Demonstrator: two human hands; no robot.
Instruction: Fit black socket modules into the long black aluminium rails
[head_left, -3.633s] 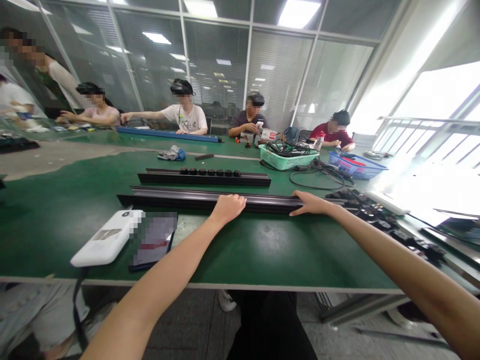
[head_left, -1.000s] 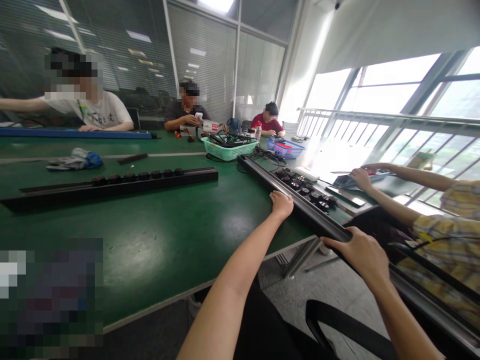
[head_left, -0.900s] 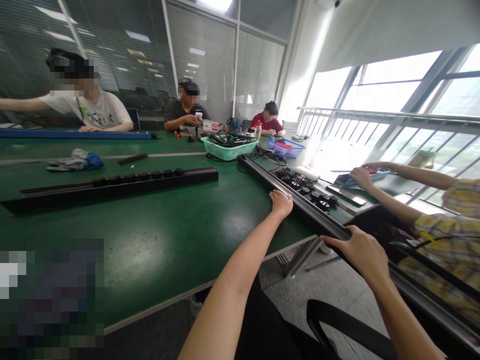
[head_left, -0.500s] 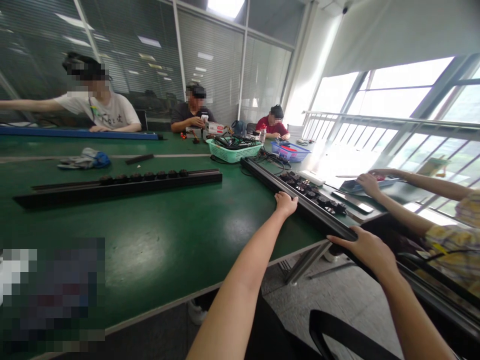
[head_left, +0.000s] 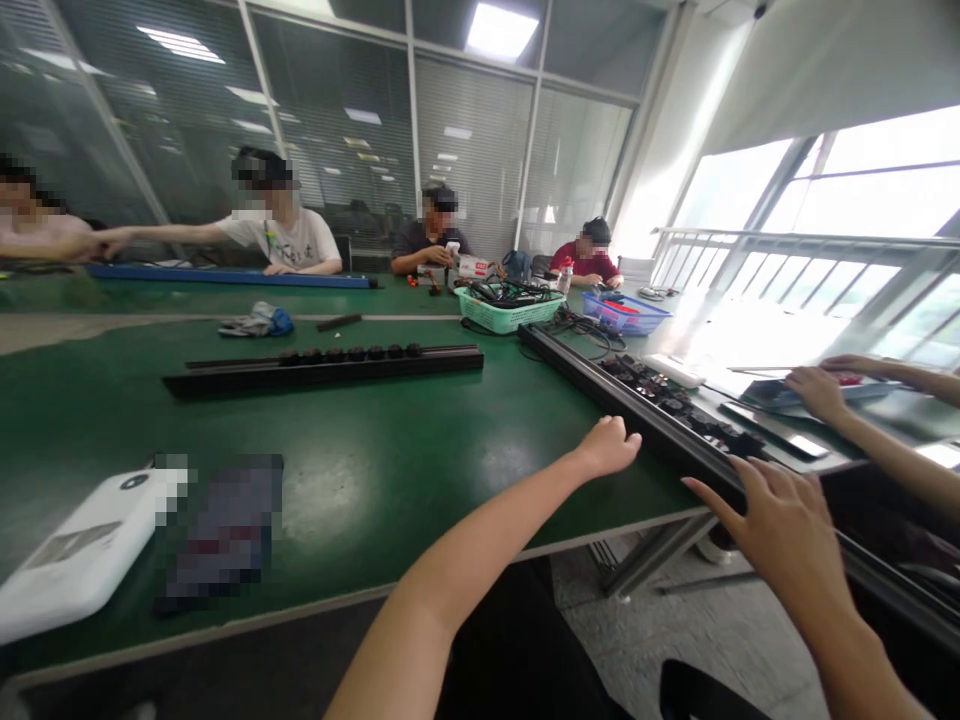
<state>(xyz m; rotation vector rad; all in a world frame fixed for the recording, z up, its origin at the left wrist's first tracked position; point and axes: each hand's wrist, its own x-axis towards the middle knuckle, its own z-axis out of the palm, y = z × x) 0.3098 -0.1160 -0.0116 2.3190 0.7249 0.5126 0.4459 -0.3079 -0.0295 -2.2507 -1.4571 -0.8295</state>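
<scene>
A long black rail (head_left: 637, 395) runs diagonally from the middle of the green table (head_left: 420, 460) past its near edge to the lower right. My right hand (head_left: 787, 525) straddles the rail near that edge, its fingers over the top and its thumb spread on the near side. Beside the rail's near face, my left hand (head_left: 609, 446) is closed with curled fingers; whether anything is in it is hidden. Small black fittings (head_left: 667, 395) lie in a row along the far side of the rail. A shorter black rail (head_left: 337, 375) with several black knobs along it lies to the left.
A white device (head_left: 90, 550) and a dark blurred item (head_left: 225, 530) lie at the near left. Farther back are a glove (head_left: 259, 320), a green basket (head_left: 502, 315) of cables and a purple basket (head_left: 626, 315). A co-worker's hands (head_left: 817, 390) are close on the right.
My view has turned left, so everything appears farther right. My left hand has come away from the rail's edge and its fingers are curled. My right hand stays at the rail, its fingers more raised.
</scene>
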